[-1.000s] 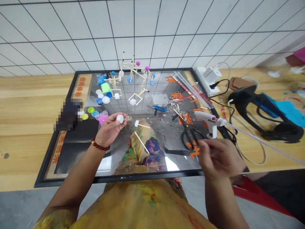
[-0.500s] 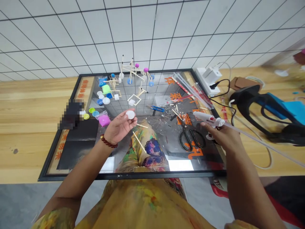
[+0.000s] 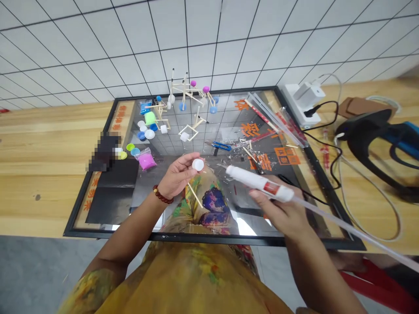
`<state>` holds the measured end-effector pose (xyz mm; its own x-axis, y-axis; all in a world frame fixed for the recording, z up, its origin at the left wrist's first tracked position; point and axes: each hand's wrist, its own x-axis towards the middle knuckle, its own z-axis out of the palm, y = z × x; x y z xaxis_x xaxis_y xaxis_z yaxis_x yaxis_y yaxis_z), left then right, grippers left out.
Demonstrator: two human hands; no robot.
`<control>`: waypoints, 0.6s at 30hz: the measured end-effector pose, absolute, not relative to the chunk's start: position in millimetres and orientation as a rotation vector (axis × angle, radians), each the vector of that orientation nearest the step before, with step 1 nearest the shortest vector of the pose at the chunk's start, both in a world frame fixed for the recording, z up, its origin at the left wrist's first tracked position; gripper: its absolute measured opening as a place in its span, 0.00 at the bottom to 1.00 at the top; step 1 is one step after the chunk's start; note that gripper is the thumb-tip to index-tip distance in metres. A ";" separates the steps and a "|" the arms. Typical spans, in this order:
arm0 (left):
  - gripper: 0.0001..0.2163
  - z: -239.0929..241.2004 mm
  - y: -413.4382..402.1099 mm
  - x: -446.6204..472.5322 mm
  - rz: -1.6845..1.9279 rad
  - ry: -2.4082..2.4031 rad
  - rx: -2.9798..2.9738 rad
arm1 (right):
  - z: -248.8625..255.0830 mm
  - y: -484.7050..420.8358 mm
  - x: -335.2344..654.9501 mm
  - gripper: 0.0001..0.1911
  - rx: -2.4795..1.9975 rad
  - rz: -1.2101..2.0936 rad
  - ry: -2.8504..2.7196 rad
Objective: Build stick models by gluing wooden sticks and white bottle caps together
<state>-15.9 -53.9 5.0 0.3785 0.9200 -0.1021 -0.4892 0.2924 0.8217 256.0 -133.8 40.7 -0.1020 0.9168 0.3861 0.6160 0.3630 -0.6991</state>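
Between thumb and fingers, my left hand [image 3: 179, 175] pinches a small white round cap [image 3: 198, 165], its flat face turned up. My right hand [image 3: 283, 211] is wrapped around a white glue gun [image 3: 258, 181] with a long clear glue stick [image 3: 353, 226] trailing out of its back. The gun's nozzle points left at the cap, with a gap between them. Just below my left hand lies a thin wooden stick [image 3: 195, 195]. Black-handled scissors [image 3: 290, 181] are mostly hidden behind the gun and my right hand.
Stick figures [image 3: 190, 130] with small caps and coloured balls stand at the back of the black-framed glass board [image 3: 209, 239]. Blue snips [image 3: 221, 146], scraps, a pink clay bag [image 3: 146, 160] and bottle caps [image 3: 149, 134] lie around. A power strip [image 3: 301, 104] with cables sits right.
My right hand has brought the glue gun off the right side, leftward toward the cap. My left hand, still pinching the cap, has shifted slightly right. The view has turned a little.
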 end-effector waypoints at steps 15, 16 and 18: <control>0.18 -4.6 -56.1 -19.3 1.105 0.726 1.165 | 20.0 -119.7 230.3 0.07 -1.140 0.366 -1.975; 0.18 -4.1 -56.1 -19.1 1.102 0.725 1.170 | 19.9 -119.5 230.3 0.06 -1.139 0.364 -1.981; 0.18 -3.0 -56.3 -18.5 1.094 0.724 1.175 | 19.8 -118.9 229.9 0.06 -1.131 0.355 -1.995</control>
